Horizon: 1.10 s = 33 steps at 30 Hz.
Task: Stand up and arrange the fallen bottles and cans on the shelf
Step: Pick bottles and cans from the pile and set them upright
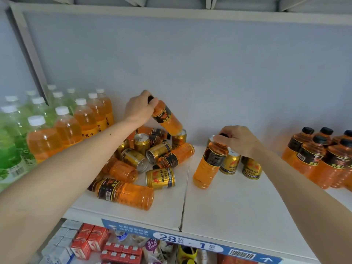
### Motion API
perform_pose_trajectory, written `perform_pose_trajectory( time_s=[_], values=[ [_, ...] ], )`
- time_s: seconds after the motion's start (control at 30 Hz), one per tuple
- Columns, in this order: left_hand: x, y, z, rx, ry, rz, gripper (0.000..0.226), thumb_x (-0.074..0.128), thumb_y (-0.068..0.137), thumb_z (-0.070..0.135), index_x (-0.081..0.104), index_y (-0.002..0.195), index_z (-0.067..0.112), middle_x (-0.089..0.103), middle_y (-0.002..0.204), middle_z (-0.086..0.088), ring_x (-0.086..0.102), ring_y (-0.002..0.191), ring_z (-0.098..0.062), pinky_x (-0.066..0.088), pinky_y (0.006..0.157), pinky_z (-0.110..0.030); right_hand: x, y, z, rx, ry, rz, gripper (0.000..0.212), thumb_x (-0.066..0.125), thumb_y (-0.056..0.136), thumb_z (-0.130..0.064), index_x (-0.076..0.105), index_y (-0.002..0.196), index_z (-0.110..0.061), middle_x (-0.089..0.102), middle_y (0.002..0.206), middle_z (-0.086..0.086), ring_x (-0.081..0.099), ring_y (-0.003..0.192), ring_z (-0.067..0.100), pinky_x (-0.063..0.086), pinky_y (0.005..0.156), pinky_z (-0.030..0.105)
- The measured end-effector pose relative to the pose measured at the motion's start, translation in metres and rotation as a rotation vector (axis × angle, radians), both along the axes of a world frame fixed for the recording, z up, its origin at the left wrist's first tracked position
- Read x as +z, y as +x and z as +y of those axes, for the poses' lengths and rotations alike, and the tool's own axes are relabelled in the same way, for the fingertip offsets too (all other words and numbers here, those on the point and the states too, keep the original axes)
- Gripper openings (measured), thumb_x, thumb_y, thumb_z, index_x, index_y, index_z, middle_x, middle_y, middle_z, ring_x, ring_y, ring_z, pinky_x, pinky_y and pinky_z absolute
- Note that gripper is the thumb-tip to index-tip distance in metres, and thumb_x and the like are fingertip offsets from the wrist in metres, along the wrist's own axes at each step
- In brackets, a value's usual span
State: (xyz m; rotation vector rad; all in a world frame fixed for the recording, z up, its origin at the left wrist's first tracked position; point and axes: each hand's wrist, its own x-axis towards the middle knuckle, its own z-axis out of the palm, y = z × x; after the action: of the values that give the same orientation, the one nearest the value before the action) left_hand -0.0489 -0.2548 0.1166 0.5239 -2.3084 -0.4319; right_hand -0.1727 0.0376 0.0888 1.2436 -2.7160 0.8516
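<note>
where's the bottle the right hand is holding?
Head view, right of centre: the bottle leans on the shelf, gripped at its cap by the right hand, beside two upright gold cans.

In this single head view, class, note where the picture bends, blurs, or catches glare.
Head view: wide-angle lens bows the shelf edge and upper frame; green bottles at left look soft and smeared; glints sit on the fallen cans; lighting is even, shadows faint.
</note>
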Motion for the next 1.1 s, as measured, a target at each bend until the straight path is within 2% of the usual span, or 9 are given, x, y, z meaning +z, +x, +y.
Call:
perform_pose_trajectory(
  time_s=[0.07, 0.2, 0.4, 0.53, 0.63, 0.73, 0.87, 0.97, 1.1],
  values=[
    [0.004, -0.001, 0.016, -0.089, -0.007, -0.077, 0.038, 0.04, 0.095, 0.045, 0.053, 0.11, 0.013, 0.058, 0.094, -0.002, 0.055, 0.081, -0.019, 0.038, 0.057, -0.024, 0.004, 0.001, 0.006, -0.016, 0.013, 0.021, 0.022, 0.057, 0.089, -0.046, 0.061, 0.08, -0.026, 0.061, 0.076, -0.009, 0.055, 0.073, 0.006, 0.036, 0.056, 0.023],
    [-0.007, -0.011, 0.055, -0.227, -0.052, -0.24, 0.042, 0.043, 0.094, 0.048, 0.057, 0.111, 0.013, 0.061, 0.098, 0.001, 0.058, 0.085, -0.017, 0.044, 0.063, -0.027, 0.006, 0.005, 0.025, -0.05, 0.043, 0.048, 0.028, 0.055, 0.088, -0.048, 0.063, 0.079, -0.023, 0.062, 0.073, -0.006, 0.058, 0.072, 0.01, 0.037, 0.055, 0.025],
    [-0.022, -0.025, 0.093, -0.347, -0.077, -0.411, 0.042, 0.044, 0.092, 0.051, 0.058, 0.103, 0.013, 0.063, 0.094, -0.004, 0.058, 0.081, -0.017, 0.048, 0.068, -0.032, 0.003, 0.01, 0.051, -0.102, 0.178, 0.136, 0.033, 0.052, 0.091, -0.05, 0.065, 0.089, -0.02, 0.06, 0.077, -0.005, 0.051, 0.069, 0.003, 0.034, 0.054, 0.023],
    [-0.035, -0.028, 0.108, -0.383, -0.085, -0.447, 0.043, 0.045, 0.091, 0.054, 0.057, 0.102, 0.015, 0.063, 0.091, -0.002, 0.058, 0.075, -0.014, 0.052, 0.067, -0.033, 0.0, 0.015, 0.054, -0.145, 0.212, 0.183, 0.04, 0.053, 0.089, -0.053, 0.063, 0.086, -0.015, 0.06, 0.075, 0.0, 0.049, 0.065, 0.006, 0.033, 0.052, 0.025],
    [-0.039, -0.029, 0.113, -0.403, -0.076, -0.437, 0.044, 0.046, 0.09, 0.055, 0.057, 0.104, 0.014, 0.063, 0.094, -0.003, 0.059, 0.083, -0.016, 0.053, 0.072, -0.034, -0.003, 0.021, 0.052, -0.204, 0.229, 0.247, 0.039, 0.051, 0.084, -0.065, 0.055, 0.087, -0.027, 0.056, 0.073, -0.004, 0.053, 0.067, 0.012, 0.035, 0.052, 0.026],
    [-0.039, -0.027, 0.116, -0.44, -0.096, -0.432, 0.043, 0.047, 0.089, 0.056, 0.056, 0.103, 0.016, 0.062, 0.094, -0.001, 0.058, 0.083, -0.014, 0.053, 0.071, -0.033, -0.003, 0.024, 0.048, -0.23, 0.306, 0.369, 0.048, 0.043, 0.082, -0.075, 0.055, 0.089, -0.029, 0.056, 0.072, -0.006, 0.055, 0.07, 0.016, 0.036, 0.051, 0.025],
    [-0.043, -0.025, 0.117, -0.489, -0.142, -0.416, 0.036, 0.052, 0.089, 0.051, 0.056, 0.103, 0.018, 0.057, 0.099, -0.004, 0.052, 0.083, -0.013, 0.042, 0.065, -0.025, 0.003, 0.022, 0.053, -0.097, 0.287, 0.187, 0.034, 0.053, 0.083, -0.065, 0.054, 0.09, -0.032, 0.052, 0.07, -0.016, 0.051, 0.068, 0.006, 0.035, 0.054, 0.023],
    [-0.046, -0.024, 0.119, -0.571, 0.001, -0.416, 0.034, 0.056, 0.091, 0.037, 0.056, 0.117, 0.015, 0.06, 0.113, -0.006, 0.054, 0.093, -0.013, 0.041, 0.068, -0.021, 0.006, 0.023, 0.058, -0.028, 0.298, 0.104, 0.022, 0.059, 0.086, -0.052, 0.056, 0.09, -0.031, 0.054, 0.076, -0.015, 0.053, 0.074, 0.008, 0.033, 0.057, 0.021],
    [-0.052, -0.022, 0.125, -0.663, 0.278, -0.373, 0.031, 0.058, 0.092, 0.026, 0.055, 0.12, 0.014, 0.063, 0.117, -0.005, 0.059, 0.104, -0.017, 0.049, 0.085, -0.03, 0.0, 0.024, 0.062, -0.04, 0.25, 0.122, 0.023, 0.059, 0.088, -0.049, 0.054, 0.092, -0.028, 0.052, 0.081, -0.012, 0.051, 0.077, 0.009, 0.032, 0.057, 0.017]
  ],
)
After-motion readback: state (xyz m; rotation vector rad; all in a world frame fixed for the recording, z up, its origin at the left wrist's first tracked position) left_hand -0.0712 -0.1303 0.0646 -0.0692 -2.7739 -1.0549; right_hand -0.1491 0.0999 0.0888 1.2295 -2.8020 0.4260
